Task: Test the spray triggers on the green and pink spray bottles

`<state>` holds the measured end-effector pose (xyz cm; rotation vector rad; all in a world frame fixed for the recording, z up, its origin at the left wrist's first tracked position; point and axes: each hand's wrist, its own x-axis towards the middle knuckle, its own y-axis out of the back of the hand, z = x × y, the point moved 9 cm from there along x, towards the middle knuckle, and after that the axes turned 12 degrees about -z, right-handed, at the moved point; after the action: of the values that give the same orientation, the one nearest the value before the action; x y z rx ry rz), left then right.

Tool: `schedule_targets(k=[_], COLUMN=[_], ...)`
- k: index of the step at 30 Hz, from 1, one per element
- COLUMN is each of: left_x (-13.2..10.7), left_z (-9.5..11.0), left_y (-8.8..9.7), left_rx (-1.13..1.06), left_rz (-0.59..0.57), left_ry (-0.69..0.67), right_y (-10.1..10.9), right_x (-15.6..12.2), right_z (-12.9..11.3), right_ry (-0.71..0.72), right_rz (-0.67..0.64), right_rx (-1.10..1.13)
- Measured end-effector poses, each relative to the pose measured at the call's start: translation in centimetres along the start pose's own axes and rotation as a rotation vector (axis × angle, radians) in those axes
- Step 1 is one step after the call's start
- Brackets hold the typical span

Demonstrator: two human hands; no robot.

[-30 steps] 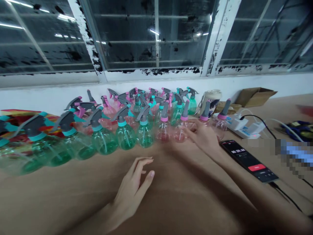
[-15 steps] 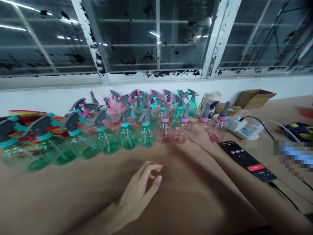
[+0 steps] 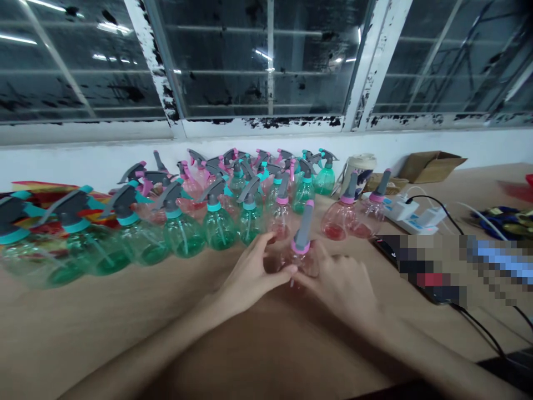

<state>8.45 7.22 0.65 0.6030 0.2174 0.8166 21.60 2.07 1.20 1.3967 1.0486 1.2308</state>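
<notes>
A small pink spray bottle with a grey trigger head and pink collar stands on the brown table, pulled forward from the row. Both hands grip it: my left hand wraps its left side, and my right hand holds its right side, thumbs meeting near the base. Behind it stands a crowd of green spray bottles and pink spray bottles along the white wall.
A white power strip with cables lies at the right, beside a blurred-out patch that covers a phone. A mug and an open cardboard box sit by the wall. Coloured packaging lies far left.
My right hand drew a pink bottle out of the row toward me. My left hand rose from the table and closed on the same bottle.
</notes>
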Motion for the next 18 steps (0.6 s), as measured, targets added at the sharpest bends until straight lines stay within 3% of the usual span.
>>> schedule_targets(k=[4, 10, 14, 18], left_x=[0.5, -1.0, -1.9, -2.2], left_z=[2.0, 2.3, 1.1, -0.2], left_y=[0.8, 3.3, 4.7, 6.5], left_rx=[-0.095, -0.102, -0.062, 0.030], left_rz=[-0.004, 0.167, 0.239, 0.318], left_ry=[-0.092, -0.152, -0.185, -0.148], right_y=[-0.1, 0.7, -0.3, -3.7], right_x=[-0.7, -0.9, -0.5, 0.5], right_z=[-3.5, -8.0, -9.0, -7.8], right_ry=[0.097, 0.292, 0.432, 0.624], right_rz=[0.038, 0.208, 0.184, 0.065], right_rx=[0.097, 0.222, 0.341, 0.471])
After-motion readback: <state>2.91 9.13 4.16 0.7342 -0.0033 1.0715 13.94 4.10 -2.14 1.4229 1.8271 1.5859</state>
